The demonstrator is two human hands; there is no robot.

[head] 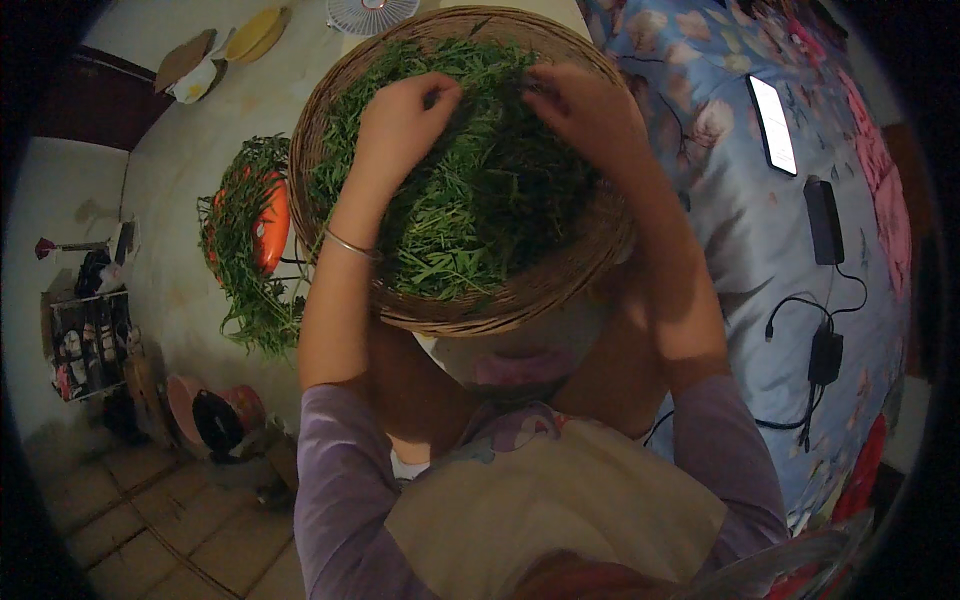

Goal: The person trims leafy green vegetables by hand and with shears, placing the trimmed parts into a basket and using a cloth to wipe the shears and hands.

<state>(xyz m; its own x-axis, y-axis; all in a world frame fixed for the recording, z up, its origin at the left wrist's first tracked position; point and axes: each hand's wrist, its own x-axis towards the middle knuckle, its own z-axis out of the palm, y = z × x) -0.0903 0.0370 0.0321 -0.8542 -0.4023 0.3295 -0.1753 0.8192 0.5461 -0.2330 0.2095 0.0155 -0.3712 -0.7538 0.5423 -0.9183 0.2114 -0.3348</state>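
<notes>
A round woven wicker basket (480, 321) sits in front of me above my knees, filled with a heap of loose leafy green stems (442, 217). Over the upper left of the heap, my left hand (409, 112) is curled, thumb against the fingers, a metal bangle (349, 246) on its forearm. At the upper right, my right hand (576, 109) bends its fingers down at the leaves and looks slightly blurred. Whether either hand pinches a stem is too unclear to see. Shade covers the right part of the heap.
Left of the basket, more green stems (251, 307) hang around an orange plastic container (274, 225). A white fan (373, 15) stands behind. On the right, a floral bedspread (720, 247) holds a lit phone (771, 124) and a black power adapter (823, 221) with cables. Basins (217, 412) stand lower left.
</notes>
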